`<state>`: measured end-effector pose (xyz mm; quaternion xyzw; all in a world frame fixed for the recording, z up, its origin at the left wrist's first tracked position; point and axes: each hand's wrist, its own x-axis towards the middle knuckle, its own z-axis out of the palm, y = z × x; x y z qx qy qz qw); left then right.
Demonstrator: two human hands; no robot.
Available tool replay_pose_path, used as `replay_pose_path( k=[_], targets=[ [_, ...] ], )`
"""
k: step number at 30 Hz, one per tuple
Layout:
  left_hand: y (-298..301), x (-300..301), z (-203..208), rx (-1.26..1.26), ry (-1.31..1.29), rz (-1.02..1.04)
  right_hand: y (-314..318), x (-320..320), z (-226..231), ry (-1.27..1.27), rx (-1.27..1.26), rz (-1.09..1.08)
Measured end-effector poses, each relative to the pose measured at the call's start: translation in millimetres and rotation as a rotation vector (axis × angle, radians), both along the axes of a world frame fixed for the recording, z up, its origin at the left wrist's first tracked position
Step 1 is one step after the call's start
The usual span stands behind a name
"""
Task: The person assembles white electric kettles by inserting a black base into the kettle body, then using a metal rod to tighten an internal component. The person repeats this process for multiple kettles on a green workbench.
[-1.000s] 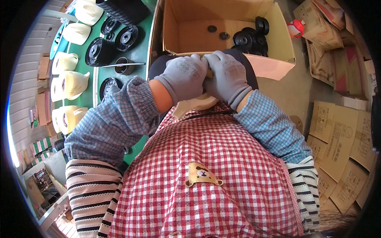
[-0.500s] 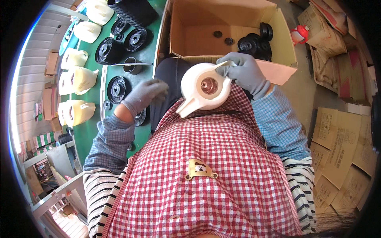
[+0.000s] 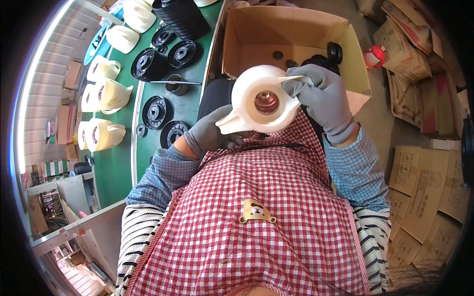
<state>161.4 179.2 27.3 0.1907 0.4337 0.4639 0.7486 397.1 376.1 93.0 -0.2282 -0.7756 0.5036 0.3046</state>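
A cream-white vacuum jug [image 3: 243, 93] hangs over my lap, its round opening facing up and a coppery, shiny inside showing. My gloved right hand [image 3: 323, 96] is closed around its handle at the upper right. At the spout side, my gloved left hand [image 3: 210, 132] is against the jug's lower left, its fingers curled partly beneath the spout and partly hidden. On the green bench to the left stand several similar cream jugs [image 3: 112, 94] with handles.
Black round plastic parts [image 3: 157, 112] and a tall black stack [image 3: 181, 19] lie on the green bench [image 3: 114, 170]. Ahead is an open cardboard box [image 3: 256, 49] with black round pieces inside. Flattened cartons [image 3: 419, 182] and a red-topped bottle [image 3: 375, 56] are to the right.
My left hand has moved right from beside the bench to the jug's spout side. The jug, still held by its handle in my right hand, has come slightly closer and up.
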Motion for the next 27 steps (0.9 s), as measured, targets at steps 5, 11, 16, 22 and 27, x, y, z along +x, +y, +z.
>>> replay_pose_path(
  k=[5,11,16,22,27],
  targets=[
    [-8.8,-11.8,0.2,-0.162,-0.004,-0.034,-8.7,-1.9,5.2,-0.063,-0.245,-0.057],
    [-12.4,-11.5,17.6,-0.359,0.139,-0.127,-10.7,-8.6,3.0,-0.180,-0.556,-0.065],
    [-13.8,-12.6,9.5,-0.287,0.190,-0.150,3.9,-16.8,-40.3,-0.104,-0.478,-0.006],
    [-14.5,-13.4,15.3,-0.318,0.397,-0.100,6.9,-18.4,-52.4,-0.099,-0.568,-0.016],
    [-23.0,-24.1,6.2,-0.382,0.352,-0.023,10.4,-17.6,-55.7,-0.123,-0.554,-0.012]
  ],
)
